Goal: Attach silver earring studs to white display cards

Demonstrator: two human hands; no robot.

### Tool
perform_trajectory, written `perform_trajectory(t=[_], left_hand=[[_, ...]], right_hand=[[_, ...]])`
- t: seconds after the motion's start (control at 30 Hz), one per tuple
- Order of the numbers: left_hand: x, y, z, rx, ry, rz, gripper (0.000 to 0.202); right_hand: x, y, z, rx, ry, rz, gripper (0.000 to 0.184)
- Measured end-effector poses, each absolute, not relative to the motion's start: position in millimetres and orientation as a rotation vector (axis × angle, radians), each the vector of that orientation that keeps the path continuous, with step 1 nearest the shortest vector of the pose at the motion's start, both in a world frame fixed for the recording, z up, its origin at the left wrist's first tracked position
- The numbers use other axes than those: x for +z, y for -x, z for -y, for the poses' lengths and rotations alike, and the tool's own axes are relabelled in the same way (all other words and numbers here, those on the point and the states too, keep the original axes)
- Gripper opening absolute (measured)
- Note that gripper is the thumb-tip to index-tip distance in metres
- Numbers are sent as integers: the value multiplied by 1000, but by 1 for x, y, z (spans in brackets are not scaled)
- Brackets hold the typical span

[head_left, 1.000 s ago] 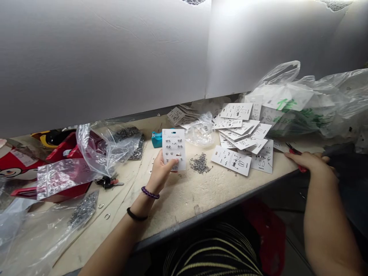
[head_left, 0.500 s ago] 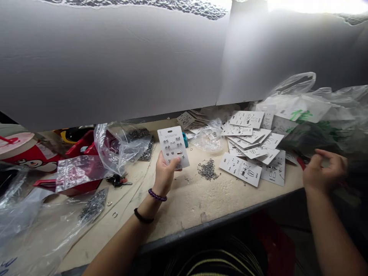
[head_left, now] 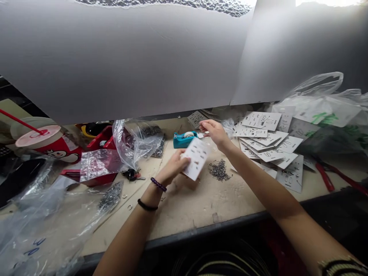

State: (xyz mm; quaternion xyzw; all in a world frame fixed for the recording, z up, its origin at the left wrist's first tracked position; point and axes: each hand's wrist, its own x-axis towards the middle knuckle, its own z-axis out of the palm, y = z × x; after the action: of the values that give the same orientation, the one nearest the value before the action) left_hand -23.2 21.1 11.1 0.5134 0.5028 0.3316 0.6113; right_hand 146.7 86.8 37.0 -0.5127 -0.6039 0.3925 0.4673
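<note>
My left hand [head_left: 176, 165] grips a white earring card [head_left: 196, 158] by its left edge, with rows of small studs on it, slightly smeared by motion. Just behind the card stands a teal tape dispenser [head_left: 181, 142] with a roll in it. My right hand [head_left: 215, 132] is at the dispenser's right side, thumb and fingers pinched together; whatever is between them is too small to make out. Below the right wrist lies a pile of small metal pieces [head_left: 220, 170] on the worktable [head_left: 207, 205].
Several filled jewellery cards [head_left: 270, 140] are heaped at the right, before a clear plastic bag [head_left: 330, 111]. Red-handled pliers [head_left: 324, 177] lie near the front edge. Leftward are plastic bags of metal parts [head_left: 110, 195], a red tray [head_left: 100, 178] and a red cup [head_left: 54, 143].
My right hand has come from the far right across to the tape dispenser, uncovering the pliers. The earring card in my left hand has tilted and lowered, and the dispenser now shows.
</note>
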Motion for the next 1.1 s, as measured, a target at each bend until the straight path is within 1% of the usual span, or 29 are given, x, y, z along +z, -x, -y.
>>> perform_trajectory(t=[0.07, 0.17, 0.23, 0.33, 0.37, 0.43, 0.53, 0.63, 0.73, 0.93, 1.1], left_hand=[[11, 20, -13, 505, -1326, -1124, 41], [14, 15, 2, 399, -1772, -1321, 47], [20, 14, 10, 355, -2071, -1561, 47], [32, 22, 6, 231, -2285, -1743, 42], [37, 26, -2, 226, -2311, -1737, 40], [46, 37, -25, 277, -2314, -1690, 38], [55, 51, -76, 299, -2377, -1633, 38], [56, 57, -126, -15, -2447, -1545, 42], [56, 56, -158, -205, -2357, -1492, 44], [64, 52, -178, -421, -2288, -1372, 42], [66, 49, -180, -500, -2287, -1316, 36]], right_hand=[[32, -140, -97, 996, 1258, 1352, 28], [25, -135, -101, 923, 1290, 1505, 32], [19, -131, -101, 821, 1301, 1764, 43], [12, -123, -104, 521, 1304, 2178, 68], [10, -121, -107, 436, 1317, 2278, 72], [8, -118, -113, 364, 1367, 2395, 75], [7, -120, -122, 389, 1369, 2435, 76], [9, -125, -126, 435, 1309, 2459, 79], [12, -129, -128, 486, 1275, 2459, 80], [10, -136, -132, 660, 1204, 2429, 85], [6, -138, -134, 708, 1192, 2390, 88]])
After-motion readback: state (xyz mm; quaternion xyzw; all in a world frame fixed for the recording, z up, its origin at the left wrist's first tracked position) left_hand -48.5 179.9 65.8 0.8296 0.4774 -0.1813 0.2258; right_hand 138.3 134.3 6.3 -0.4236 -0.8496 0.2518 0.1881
